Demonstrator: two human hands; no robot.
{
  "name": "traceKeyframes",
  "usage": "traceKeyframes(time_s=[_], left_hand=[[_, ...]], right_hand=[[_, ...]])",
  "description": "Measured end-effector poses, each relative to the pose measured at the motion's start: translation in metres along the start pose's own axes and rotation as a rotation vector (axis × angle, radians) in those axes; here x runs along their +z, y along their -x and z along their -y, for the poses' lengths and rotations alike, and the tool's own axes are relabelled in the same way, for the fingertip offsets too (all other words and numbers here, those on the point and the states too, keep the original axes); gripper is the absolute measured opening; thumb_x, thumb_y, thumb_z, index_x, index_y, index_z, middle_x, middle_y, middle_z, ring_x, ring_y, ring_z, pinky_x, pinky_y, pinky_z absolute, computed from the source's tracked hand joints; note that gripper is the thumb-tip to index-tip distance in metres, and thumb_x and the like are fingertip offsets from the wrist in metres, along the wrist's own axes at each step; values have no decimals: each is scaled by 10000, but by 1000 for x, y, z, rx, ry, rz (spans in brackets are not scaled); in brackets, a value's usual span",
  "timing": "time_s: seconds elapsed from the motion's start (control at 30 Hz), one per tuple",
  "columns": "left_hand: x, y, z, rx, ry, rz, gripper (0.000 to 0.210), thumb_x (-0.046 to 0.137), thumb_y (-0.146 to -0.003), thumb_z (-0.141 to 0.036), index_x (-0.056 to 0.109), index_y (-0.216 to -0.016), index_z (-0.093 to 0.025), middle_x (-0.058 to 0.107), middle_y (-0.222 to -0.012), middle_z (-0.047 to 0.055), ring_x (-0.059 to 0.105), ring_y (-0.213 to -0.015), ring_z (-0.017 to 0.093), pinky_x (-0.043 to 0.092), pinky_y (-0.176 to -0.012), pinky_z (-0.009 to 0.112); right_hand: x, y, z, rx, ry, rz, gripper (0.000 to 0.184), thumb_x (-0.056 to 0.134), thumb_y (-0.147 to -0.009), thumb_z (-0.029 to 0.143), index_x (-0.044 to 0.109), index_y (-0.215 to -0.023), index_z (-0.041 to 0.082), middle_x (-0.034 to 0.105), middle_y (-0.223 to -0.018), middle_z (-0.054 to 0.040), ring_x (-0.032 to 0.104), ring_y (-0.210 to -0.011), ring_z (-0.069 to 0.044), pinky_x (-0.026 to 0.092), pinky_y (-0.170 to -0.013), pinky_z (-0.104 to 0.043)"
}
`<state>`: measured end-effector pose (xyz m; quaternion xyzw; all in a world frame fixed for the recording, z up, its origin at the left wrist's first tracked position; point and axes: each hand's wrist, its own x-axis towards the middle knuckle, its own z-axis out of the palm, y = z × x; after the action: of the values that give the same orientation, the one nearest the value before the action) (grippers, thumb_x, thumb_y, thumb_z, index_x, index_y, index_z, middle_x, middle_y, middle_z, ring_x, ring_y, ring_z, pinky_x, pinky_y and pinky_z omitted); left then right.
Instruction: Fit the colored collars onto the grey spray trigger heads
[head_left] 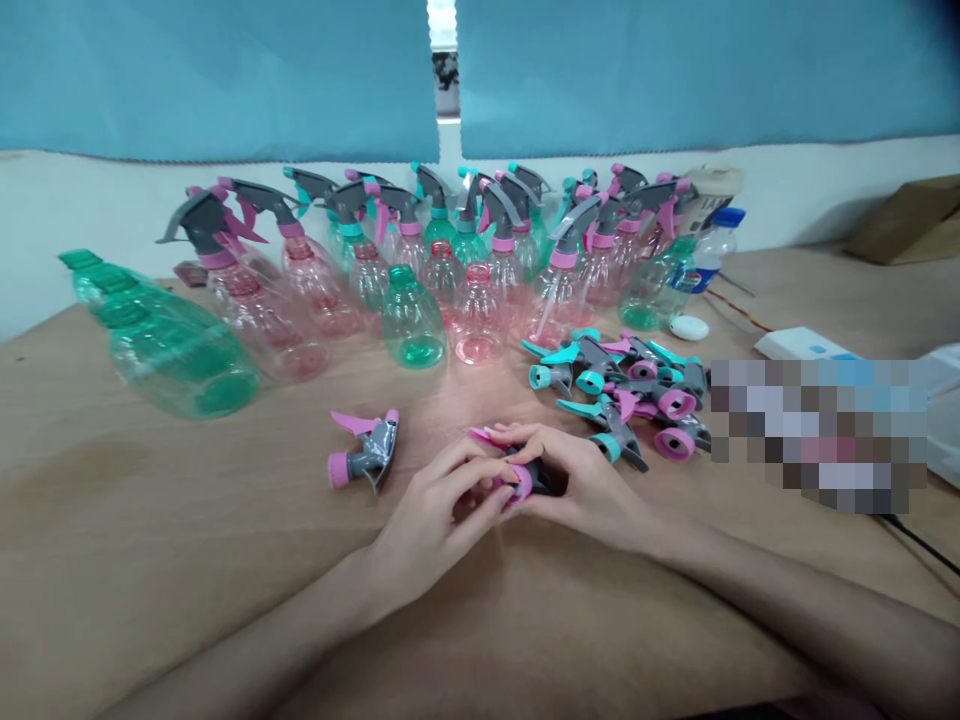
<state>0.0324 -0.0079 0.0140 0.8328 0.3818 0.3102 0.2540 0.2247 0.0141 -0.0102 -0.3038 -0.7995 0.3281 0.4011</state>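
sprayer [537, 476] sits directly between both hands [439, 500] [592, 490], gripped from either side.

Trigger pile [596, 357] on desk [225, 520]. Left of pile: lone trigger [381, 450]. Behind it, running left: spray bottles [478, 315]. Behind right: drink bottle [703, 277], box [911, 225].

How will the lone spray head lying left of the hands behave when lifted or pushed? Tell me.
The spray head will probably feel light, being small and apparently plastic. It looks molded and stiff, so it should keep its shape. Pushed, it may pivot rather than roll far, since its pink trigger and round collar jut out separately.
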Motion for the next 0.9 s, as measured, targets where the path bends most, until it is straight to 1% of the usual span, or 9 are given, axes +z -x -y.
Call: traceKeyframes(time_s=[0.1,0.17,0.37,0.43,0.57,0.7,0.8,0.9], left_hand=[[2,2,4,-20,-28,-67,87,560,-877,-170,639,-898,-198,559,-843,5,532,-656,94,462,-588,204],[2,3,6,-20,-42,-86,76,573,-867,-154,637,-877,-194,555,-845,2,534,-657,90,466,-580,195],[2,1,8,121,-40,-92,120,555,-887,-142,641,-934,-211,558,-890,13,563,-785,123,490,-689,245],[3,1,8,110,-38,-96,111,575,-874,-137,636,-931,-212,554,-896,14,562,-811,133,492,-714,259],[4,0,6,74,-49,-105,115,568,-870,-107,627,-843,-203,561,-853,4,558,-855,148,486,-771,279],[2,0,3,112,-65,-142,131,548,-877,-94,616,-838,-199,579,-846,5,551,-876,153,472,-775,270],[0,1,3,138,-93,-215,116,532,-889,-106,595,-835,-188,568,-833,7,541,-806,136,462,-731,249],[-2,3,6,107,-108,-264,116,515,-901,-118,575,-831,-188,548,-816,5,532,-738,120,457,-642,219]], right_hand=[[0,0,1,3,7,14,300,745,-732,285,574,-973,233,628,-1211,-91,538,-1209,-237,475,-977,-446],[1,0,2,3,11,17,309,751,-724,289,581,-974,228,624,-1216,-96,538,-1209,-239,473,-979,-445],[0,-1,3,7,23,14,305,753,-720,296,587,-964,218,634,-1197,-102,549,-1195,-237,490,-954,-421],[0,-1,3,1,18,16,307,752,-721,300,581,-964,223,630,-1201,-96,551,-1193,-234,489,-957,-417],[1,0,2,-9,28,17,330,764,-705,313,576,-961,224,625,-1209,-97,535,-1210,-239,472,-978,-428],[2,0,2,6,-8,16,305,752,-721,300,578,-958,217,617,-1225,-102,532,-1214,-246,464,-987,-437],[-1,1,1,83,-124,-51,242,713,-766,264,568,-955,221,585,-1272,-86,516,-1233,-235,453,-1005,-428],[-3,1,0,150,-216,-122,228,703,-778,246,554,-950,227,567,-1290,-73,502,-1247,-227,461,-1003,-417]])
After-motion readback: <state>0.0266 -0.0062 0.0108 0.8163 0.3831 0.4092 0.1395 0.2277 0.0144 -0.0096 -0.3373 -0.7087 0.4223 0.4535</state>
